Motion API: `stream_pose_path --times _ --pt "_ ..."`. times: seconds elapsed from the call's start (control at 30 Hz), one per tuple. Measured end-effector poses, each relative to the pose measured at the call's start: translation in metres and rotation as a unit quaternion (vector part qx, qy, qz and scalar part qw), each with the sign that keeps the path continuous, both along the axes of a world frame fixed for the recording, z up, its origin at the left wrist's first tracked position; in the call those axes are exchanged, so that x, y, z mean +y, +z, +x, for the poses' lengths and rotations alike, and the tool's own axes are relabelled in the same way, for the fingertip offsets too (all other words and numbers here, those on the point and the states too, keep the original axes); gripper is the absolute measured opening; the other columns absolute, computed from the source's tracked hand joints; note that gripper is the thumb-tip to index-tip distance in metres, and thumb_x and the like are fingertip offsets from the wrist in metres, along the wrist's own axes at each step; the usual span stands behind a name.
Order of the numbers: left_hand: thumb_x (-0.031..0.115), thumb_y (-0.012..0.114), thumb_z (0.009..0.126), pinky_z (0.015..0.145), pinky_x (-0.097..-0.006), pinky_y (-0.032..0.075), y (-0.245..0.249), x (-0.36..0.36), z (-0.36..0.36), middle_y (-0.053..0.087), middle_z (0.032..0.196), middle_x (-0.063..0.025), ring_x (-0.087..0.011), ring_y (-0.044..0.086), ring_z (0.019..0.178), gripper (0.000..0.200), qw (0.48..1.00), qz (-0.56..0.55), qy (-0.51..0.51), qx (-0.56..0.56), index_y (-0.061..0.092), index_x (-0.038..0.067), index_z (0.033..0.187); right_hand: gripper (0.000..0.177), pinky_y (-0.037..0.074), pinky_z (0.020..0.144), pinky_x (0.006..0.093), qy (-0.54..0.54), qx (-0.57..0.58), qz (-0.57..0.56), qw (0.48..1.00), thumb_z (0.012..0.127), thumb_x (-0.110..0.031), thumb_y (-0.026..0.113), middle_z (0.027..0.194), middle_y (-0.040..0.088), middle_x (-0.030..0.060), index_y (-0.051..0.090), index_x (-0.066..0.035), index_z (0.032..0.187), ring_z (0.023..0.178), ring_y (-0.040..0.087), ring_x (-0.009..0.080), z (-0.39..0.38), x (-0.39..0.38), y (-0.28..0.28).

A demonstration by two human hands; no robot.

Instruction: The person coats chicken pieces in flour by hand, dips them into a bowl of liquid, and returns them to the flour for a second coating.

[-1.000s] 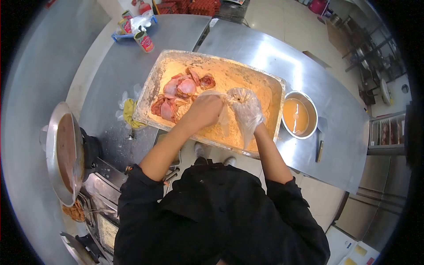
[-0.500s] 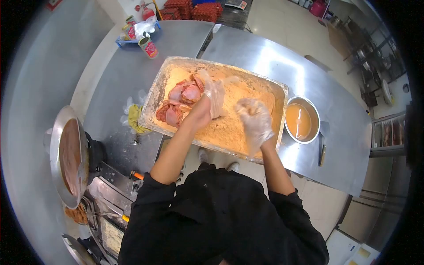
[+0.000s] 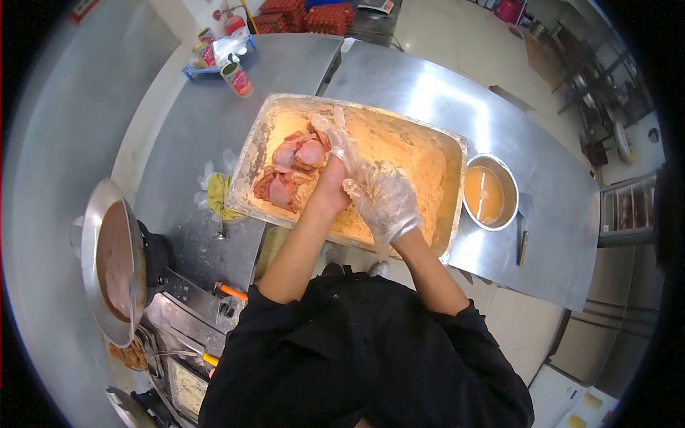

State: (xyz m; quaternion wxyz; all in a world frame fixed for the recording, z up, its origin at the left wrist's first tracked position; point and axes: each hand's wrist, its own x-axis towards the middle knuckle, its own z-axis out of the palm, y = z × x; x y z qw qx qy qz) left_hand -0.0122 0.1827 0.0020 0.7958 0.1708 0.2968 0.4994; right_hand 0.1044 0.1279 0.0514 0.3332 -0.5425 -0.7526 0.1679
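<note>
My left hand (image 3: 332, 143), in a clear plastic glove, is over a metal tray (image 3: 457, 214) of pale orange flour (image 3: 428, 167). Its fingers stretch away from me, apart and holding nothing. Beside its wrist, my gloved right hand (image 3: 392, 203) has its fingers bent at the loose cuff of the left glove (image 3: 357, 167) and appears to pinch it; the exact contact is partly hidden. Flour clings to the right glove. Pieces of raw meat (image 3: 289, 164) lie in a pile on the flour at the tray's left, close to my left hand.
A metal pot of orange liquid (image 3: 492, 189) stands right of the tray, near a dark-handled utensil (image 3: 523, 242). To the left are a yellow-green cloth (image 3: 220, 196) and a large pan of brown liquid (image 3: 114, 257). A can (image 3: 237, 78) stands at the far left.
My right hand has moved left from over the flour to my left wrist. The left hand has shifted slightly left, its fingers more spread. The meat stays where it was.
</note>
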Motion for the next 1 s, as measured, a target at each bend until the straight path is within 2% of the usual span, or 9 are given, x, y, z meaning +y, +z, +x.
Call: stream_pose_path --times 0.13,0.3,0.5,0.67,0.77,0.87,0.93,0.97,1.0 --pt "0.058 0.035 0.097 0.094 -0.0407 0.048 -0.01 0.006 -0.003 0.06 0.117 -0.0069 -0.0232 0.057 0.108 0.054 1.0 0.008 -0.003 -0.002 0.055 0.014 0.121 0.019 0.048 0.074 0.0446 0.028 0.013 -0.06 0.998 0.083 -0.025 0.063 0.085 0.064 0.017 0.069 -0.009 0.092 0.081 0.059 0.0371 0.001 0.012 -0.01" --pt "0.052 0.037 0.097 0.102 -0.0463 0.039 0.028 0.012 -0.004 0.054 0.13 -0.0064 -0.0203 0.05 0.118 0.052 0.97 0.028 0.238 -0.03 0.047 0.016 0.134 0.017 0.048 0.074 0.042 0.113 0.097 -0.018 0.989 0.08 -0.022 0.066 0.085 0.064 0.0143 0.069 -0.009 0.092 0.08 0.059 0.0353 -0.018 0.001 -0.021" --pt "0.044 0.045 0.095 0.101 -0.0547 0.038 -0.018 0.039 -0.047 0.05 0.134 -0.007 -0.0217 0.047 0.122 0.05 0.985 0.073 0.155 0.036 0.041 0.018 0.139 0.018 0.05 0.076 0.0399 0.147 0.094 -0.029 0.984 0.081 -0.019 0.068 0.09 0.066 0.0127 0.069 -0.008 0.094 0.083 0.061 0.0314 -0.032 -0.007 -0.043" --pt "0.04 0.05 0.094 0.096 -0.056 0.042 -0.04 0.071 -0.132 0.048 0.135 -0.0081 -0.0228 0.045 0.123 0.054 0.929 0.1 0.038 0.353 0.037 0.019 0.142 0.02 0.052 0.078 0.0358 0.054 0.1 -0.16 0.98 0.086 -0.018 0.068 0.094 0.067 0.0099 0.068 -0.006 0.102 0.085 0.064 0.0242 0.012 0.007 -0.039" --pt "0.049 0.047 0.095 0.081 -0.0459 0.054 -0.027 0.081 -0.153 0.049 0.133 -0.0109 -0.0248 0.049 0.118 0.06 0.85 0.031 -0.057 0.522 0.035 0.016 0.143 0.03 0.052 0.083 0.0368 -0.13 0.252 -0.373 0.884 0.089 -0.016 0.064 0.1 0.067 0.0126 0.061 -0.001 0.116 0.086 0.063 0.0233 0.07 0.016 -0.109" --pt "0.059 0.048 0.091 0.067 -0.0436 0.058 -0.073 0.116 -0.16 0.049 0.132 -0.0141 -0.0289 0.052 0.112 0.072 0.783 0.013 -0.177 0.596 0.031 0.014 0.145 0.045 0.049 0.094 0.0374 -0.131 0.452 -0.576 0.668 0.091 -0.014 0.062 0.117 0.062 0.0163 0.049 -0.001 0.132 0.102 0.061 0.0252 0.106 0.017 -0.136" --pt "0.064 0.051 0.087 0.066 -0.0451 0.057 -0.109 0.147 -0.158 0.05 0.133 -0.015 -0.031 0.054 0.11 0.081 0.677 0.07 -0.223 0.698 0.03 0.013 0.147 0.049 0.042 0.102 0.037 0.014 0.137 -0.291 0.947 0.091 -0.011 0.055 0.132 0.051 0.0197 0.043 -0.001 0.137 0.118 0.052 0.0288 0.091 0.008 -0.156" --pt "0.071 0.049 0.084 0.08 -0.0454 0.051 -0.106 0.145 -0.151 0.049 0.135 -0.0161 -0.0317 0.054 0.111 0.09 0.711 -0.018 -0.243 0.66 0.03 0.01 0.147 0.052 0.039 0.106 0.0368 0.091 -0.045 -0.118 0.988 0.091 -0.01 0.052 0.14 0.046 0.0215 0.041 -0.001 0.14 0.127 0.048 0.0306 0.082 0.006 -0.165" --pt "0.072 0.049 0.083 0.082 -0.0463 0.05 -0.104 0.148 -0.148 0.049 0.134 -0.0174 -0.0323 0.054 0.111 0.093 0.721 -0.013 -0.282 0.633 0.029 0.008 0.147 0.052 0.035 0.109 0.0371 0.088 -0.022 -0.113 0.989 0.091 -0.009 0.049 0.143 0.042 0.0215 0.038 0.001 0.141 0.131 0.043 0.0303 0.068 0.017 -0.168"
